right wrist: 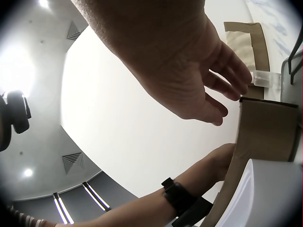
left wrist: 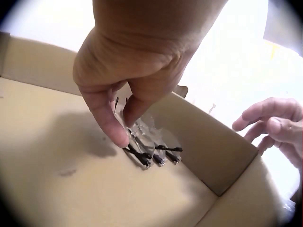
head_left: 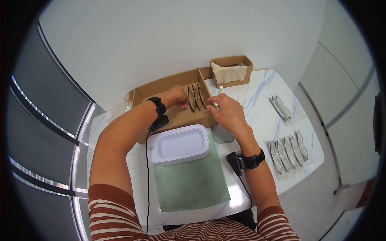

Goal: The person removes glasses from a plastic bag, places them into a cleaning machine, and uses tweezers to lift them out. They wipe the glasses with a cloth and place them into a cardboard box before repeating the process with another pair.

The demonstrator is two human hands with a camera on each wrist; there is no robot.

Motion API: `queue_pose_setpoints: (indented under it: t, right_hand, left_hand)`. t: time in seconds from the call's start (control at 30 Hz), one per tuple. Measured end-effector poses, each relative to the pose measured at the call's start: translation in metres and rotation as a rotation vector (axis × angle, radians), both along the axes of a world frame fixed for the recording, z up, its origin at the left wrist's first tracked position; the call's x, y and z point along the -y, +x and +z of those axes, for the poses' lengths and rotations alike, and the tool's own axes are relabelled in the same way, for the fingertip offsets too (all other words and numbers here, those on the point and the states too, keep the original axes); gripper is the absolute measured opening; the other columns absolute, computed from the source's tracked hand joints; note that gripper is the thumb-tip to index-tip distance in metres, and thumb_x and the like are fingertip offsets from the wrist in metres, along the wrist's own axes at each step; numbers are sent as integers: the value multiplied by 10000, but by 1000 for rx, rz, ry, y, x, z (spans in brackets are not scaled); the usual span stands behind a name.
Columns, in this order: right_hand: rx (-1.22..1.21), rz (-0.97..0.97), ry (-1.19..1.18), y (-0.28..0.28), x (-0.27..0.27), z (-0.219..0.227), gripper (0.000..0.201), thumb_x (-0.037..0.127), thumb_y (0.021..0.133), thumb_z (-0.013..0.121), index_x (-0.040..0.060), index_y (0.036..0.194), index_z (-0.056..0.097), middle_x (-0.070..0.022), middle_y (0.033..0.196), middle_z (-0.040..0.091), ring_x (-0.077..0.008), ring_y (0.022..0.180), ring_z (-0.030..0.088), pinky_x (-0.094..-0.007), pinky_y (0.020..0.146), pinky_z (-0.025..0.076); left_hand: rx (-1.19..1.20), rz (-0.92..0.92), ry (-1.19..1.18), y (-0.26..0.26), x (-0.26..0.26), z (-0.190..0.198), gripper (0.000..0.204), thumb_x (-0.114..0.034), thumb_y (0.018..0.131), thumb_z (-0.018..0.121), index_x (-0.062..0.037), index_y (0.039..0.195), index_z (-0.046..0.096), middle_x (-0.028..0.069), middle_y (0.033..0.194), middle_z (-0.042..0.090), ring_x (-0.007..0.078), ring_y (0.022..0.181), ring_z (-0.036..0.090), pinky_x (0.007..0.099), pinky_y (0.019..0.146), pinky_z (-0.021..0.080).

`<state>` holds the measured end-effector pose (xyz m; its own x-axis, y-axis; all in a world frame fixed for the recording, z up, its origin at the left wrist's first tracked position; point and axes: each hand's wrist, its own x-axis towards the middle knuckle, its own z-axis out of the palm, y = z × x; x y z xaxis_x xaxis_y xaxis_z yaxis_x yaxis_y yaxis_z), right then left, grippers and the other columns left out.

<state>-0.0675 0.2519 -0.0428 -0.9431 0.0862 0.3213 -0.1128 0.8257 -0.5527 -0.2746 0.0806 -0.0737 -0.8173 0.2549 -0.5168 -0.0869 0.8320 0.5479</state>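
Note:
Inside the cardboard box [head_left: 161, 117], my left hand [head_left: 177, 97] reaches down to a row of bagged eyeglasses [head_left: 198, 100] with dark temples. The left wrist view shows my left thumb and fingers on either side of the nearest pair of eyeglasses [left wrist: 138, 153], pinching it in its clear wrapping. The other pairs lie close beside it, partly covered by the hand. My right hand [head_left: 228, 110] hovers by the box's right wall, fingers loosely bent and holding nothing. In the right wrist view, that right hand [right wrist: 189, 85] has its fingertips near the box edge [right wrist: 265, 101].
A white basin-like device [head_left: 181, 143] stands on a green mat [head_left: 191, 180] before the box. More bagged glasses [head_left: 287, 152] lie on the right of the marble table [head_left: 257, 116]. Behind are a small cardboard box [head_left: 231, 78] with a cloth and a white-capped bottle [head_left: 221, 89].

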Motion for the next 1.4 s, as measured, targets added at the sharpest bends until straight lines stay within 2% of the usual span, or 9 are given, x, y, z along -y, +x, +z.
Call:
queue_pose_setpoints:
  t: [0.2, 0.43, 0.5, 0.57, 0.63, 0.77, 0.93, 1.17, 1.4]
  right_hand:
    - [-177, -4, 0, 8, 9, 10, 218, 252, 923, 686, 114, 1077, 754, -126, 1044, 691, -341, 995, 676, -453, 863, 544]
    - [-312, 81, -93, 53, 33, 34, 185, 226, 908, 681, 103, 1017, 767, -121, 998, 713, -339, 953, 684, -458, 818, 544]
    - [-366, 148, -62, 76, 37, 33, 187, 210, 895, 713, 92, 1029, 771, -107, 958, 723, -295, 823, 701, -398, 736, 548]
    - [-286, 140, -46, 107, 42, 45, 182, 223, 901, 696, 102, 1009, 777, -125, 964, 729, -326, 871, 698, -427, 766, 547]
    - [-200, 154, -34, 134, 35, 48, 183, 237, 906, 678, 112, 989, 783, -144, 969, 734, -356, 918, 695, -457, 796, 546]
    - [-53, 178, 177, 162, 7, 51, 185, 258, 886, 700, 128, 980, 791, -145, 893, 747, -358, 894, 704, -470, 764, 549]
    - [132, -72, 418, 156, -84, 57, 184, 252, 850, 728, 145, 979, 803, -142, 920, 760, -354, 885, 722, -458, 778, 565]
    - [373, -439, 471, 114, -216, 42, 216, 232, 779, 769, 119, 960, 804, -152, 971, 766, -350, 955, 727, -438, 813, 579]
    - [476, -523, 569, 87, -232, 1, 322, 292, 743, 832, 65, 967, 783, -165, 998, 766, -348, 958, 730, -445, 815, 575]
  left_hand:
    - [-175, -9, 226, 49, 36, 76, 140, -125, 950, 650, 4, 909, 683, 98, 776, 722, 163, 658, 721, 280, 596, 616]
    - [-361, 3, 780, 209, 53, 130, 223, -250, 1010, 641, -47, 918, 647, -1, 706, 596, 78, 585, 567, 234, 511, 463]
    - [-372, -21, 868, 251, 50, 126, 242, -269, 1027, 625, -58, 909, 639, -23, 672, 557, 53, 540, 503, 223, 465, 399]
    - [-331, 42, 1010, 282, 50, 111, 265, -269, 1056, 576, -76, 884, 633, -60, 626, 467, 27, 499, 377, 213, 433, 268]
    - [-276, 12, 1097, 305, 44, 88, 272, -283, 1072, 548, -87, 898, 617, -71, 618, 431, 22, 498, 342, 215, 433, 235]
    - [-158, -1, 1221, 325, 34, 49, 269, -300, 1099, 496, -103, 929, 567, -78, 609, 391, 17, 490, 288, 221, 430, 207]
    - [-88, 37, 1266, 321, 16, 22, 256, -301, 1091, 510, -98, 940, 555, -72, 616, 408, 17, 486, 286, 218, 428, 205]
    - [75, 192, 1367, 314, 4, 25, 208, -247, 1070, 542, -76, 958, 583, -70, 626, 425, 11, 491, 293, 209, 428, 212]
    - [31, 172, 1380, 314, 19, 45, 205, -223, 1046, 578, -63, 926, 621, -68, 637, 447, 6, 518, 318, 199, 451, 220]
